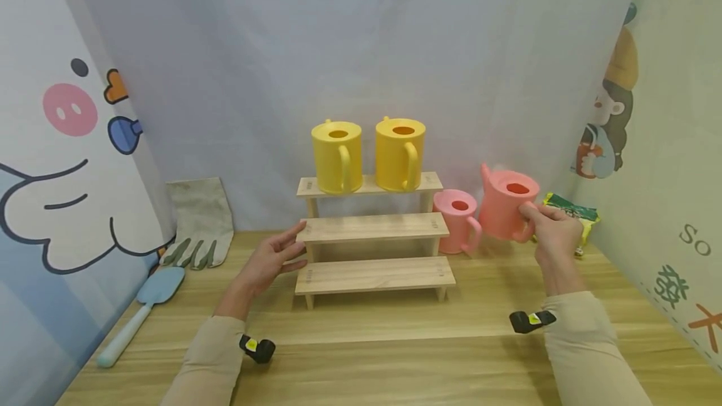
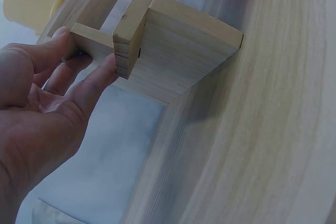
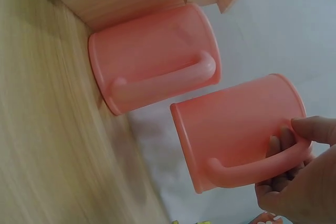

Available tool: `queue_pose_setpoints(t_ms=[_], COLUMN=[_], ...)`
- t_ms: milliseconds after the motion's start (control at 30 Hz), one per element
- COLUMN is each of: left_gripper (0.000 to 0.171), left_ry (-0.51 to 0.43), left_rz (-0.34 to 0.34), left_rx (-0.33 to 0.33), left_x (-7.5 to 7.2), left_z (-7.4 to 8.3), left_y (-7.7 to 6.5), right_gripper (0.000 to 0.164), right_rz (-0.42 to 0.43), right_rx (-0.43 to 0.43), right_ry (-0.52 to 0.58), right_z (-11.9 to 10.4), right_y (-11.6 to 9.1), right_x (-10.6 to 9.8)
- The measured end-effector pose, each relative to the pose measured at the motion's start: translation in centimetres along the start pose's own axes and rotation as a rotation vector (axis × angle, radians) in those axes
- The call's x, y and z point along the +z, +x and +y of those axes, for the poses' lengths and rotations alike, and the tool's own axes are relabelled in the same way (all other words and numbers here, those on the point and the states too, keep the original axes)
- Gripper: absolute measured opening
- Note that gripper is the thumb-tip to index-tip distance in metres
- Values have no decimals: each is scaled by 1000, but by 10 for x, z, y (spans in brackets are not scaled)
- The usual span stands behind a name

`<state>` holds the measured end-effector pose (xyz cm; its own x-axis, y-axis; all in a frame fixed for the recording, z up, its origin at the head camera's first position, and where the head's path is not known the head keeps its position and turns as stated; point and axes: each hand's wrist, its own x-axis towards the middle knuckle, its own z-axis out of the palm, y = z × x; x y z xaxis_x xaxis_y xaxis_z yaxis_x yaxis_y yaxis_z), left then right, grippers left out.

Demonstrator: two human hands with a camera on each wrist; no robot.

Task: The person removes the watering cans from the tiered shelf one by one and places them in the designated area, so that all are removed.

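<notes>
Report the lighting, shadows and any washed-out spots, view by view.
Head: soft, fairly even light, faint shadow under the wooden stand; left wrist: yellow jug pale and washed out in the corner; right wrist: soft shadow on the table near the standing pink jug.

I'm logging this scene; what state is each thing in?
Held pink watering can: lifted, in right hand
Other pink watering can: upright on table
Yellow watering cans: upright on top step
Wooden rack: standing, left hand touching it
Glove: fingers down, against curtain
Shovel: on table
Packet: partly hidden
</notes>
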<state>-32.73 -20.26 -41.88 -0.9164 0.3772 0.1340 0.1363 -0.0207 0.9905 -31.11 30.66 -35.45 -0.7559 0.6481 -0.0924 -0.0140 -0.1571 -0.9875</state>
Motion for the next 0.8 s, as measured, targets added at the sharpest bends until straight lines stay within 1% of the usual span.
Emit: queue_pose_setpoints(t_ms=[133, 300, 467, 533, 633, 700, 800], left_gripper=[59, 59, 59, 59, 59, 58, 58], left_ry=[2, -1, 9, 12, 10, 6, 2], left_rz=[-1, 2, -4, -5, -5, -3, 0], left_rx=[-1, -1, 7, 8, 9, 9, 8], left_x=[1, 1, 1, 1, 1, 1, 0], left_z=[1, 0, 0, 0, 1, 1, 0], left_y=[0, 0, 0, 0, 0, 0, 0], right_gripper=[11, 11, 27, 24, 10, 9, 9], right_rz=[-30, -38, -60, -71, -73, -74, -81], right_rx=[-2, 17, 83, 91, 77, 62, 53], right_ry=[-39, -101, -156, -156, -149, -122, -116], right_z=[8, 19, 29, 33, 38, 40, 42], right_y=[4, 10, 15, 16, 18, 17, 16], right_x=[0, 1, 3, 3, 3, 3, 5])
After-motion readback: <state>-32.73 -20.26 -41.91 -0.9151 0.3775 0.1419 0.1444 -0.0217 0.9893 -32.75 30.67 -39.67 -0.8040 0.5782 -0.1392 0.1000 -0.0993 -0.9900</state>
